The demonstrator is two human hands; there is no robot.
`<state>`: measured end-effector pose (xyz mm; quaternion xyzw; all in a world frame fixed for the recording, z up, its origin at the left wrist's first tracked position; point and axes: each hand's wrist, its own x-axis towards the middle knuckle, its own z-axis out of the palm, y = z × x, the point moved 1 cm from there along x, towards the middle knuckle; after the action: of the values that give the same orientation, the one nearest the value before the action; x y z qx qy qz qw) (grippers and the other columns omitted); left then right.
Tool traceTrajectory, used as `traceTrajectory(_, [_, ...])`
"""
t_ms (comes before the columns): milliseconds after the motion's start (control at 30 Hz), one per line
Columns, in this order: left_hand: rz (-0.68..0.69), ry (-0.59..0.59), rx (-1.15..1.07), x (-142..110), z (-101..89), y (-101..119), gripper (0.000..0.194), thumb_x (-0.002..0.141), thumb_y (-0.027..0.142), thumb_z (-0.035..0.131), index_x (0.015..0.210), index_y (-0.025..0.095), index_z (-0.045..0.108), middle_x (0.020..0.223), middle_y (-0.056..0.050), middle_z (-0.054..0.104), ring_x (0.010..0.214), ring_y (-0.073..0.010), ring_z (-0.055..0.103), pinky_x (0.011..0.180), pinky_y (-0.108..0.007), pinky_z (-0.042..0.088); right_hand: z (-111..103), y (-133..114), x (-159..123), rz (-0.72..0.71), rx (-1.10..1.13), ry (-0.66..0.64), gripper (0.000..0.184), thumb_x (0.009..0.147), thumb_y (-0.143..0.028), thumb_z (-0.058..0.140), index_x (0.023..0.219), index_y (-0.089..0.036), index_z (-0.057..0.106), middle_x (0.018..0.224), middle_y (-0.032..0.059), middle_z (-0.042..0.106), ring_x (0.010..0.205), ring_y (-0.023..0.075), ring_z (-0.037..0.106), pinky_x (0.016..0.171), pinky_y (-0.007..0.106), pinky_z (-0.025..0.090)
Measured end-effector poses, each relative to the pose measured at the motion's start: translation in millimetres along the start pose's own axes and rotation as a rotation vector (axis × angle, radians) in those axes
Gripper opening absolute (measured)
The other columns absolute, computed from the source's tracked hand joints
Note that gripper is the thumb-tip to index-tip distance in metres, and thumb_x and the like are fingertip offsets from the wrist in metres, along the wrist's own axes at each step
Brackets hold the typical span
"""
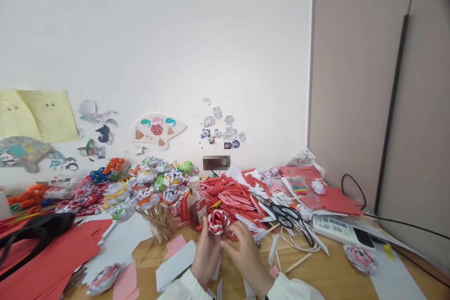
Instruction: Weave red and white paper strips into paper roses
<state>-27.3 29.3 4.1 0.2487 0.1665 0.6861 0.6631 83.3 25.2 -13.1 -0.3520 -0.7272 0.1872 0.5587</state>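
Note:
A red and white folded paper rose (218, 222) is held up over the front middle of the table. My left hand (206, 254) grips it from the left and below, the thumb along its side. At its lower right edge, my right hand (246, 249) is closed, with thumb and index finger pinched against the petals. The fingertips behind the flower are hidden. Just behind it stand a small glue bottle (193, 208) and a big heap of folded red paper strips (232, 194).
Many finished paper flowers (154, 183) pile up at back left, beside a bundle of wooden sticks (158, 220). Black scissors (286, 215) and a bead string (298, 243) lie right. Red sheets (52, 258) cover the left; a white device (341, 232) sits right.

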Motion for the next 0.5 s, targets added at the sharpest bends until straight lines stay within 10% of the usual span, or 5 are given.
traceTrajectory(500, [0.128, -0.103, 0.280, -5, -1.4, -10, 0.035, 0.081, 0.039, 0.058, 0.112, 0.023, 0.060, 0.121, -0.009, 0.061, 0.117, -0.0266, 0.050, 0.097, -0.041, 0.040, -14, 23, 7, 0.164, 0.248, 0.283, 0.026, 0.066, -0.027, 0.071, 0.091, -0.021, 0.070, 0.101, 0.0085, 0.067, 0.097, 0.0248, 0.060, 0.087, 0.037, 0.047])
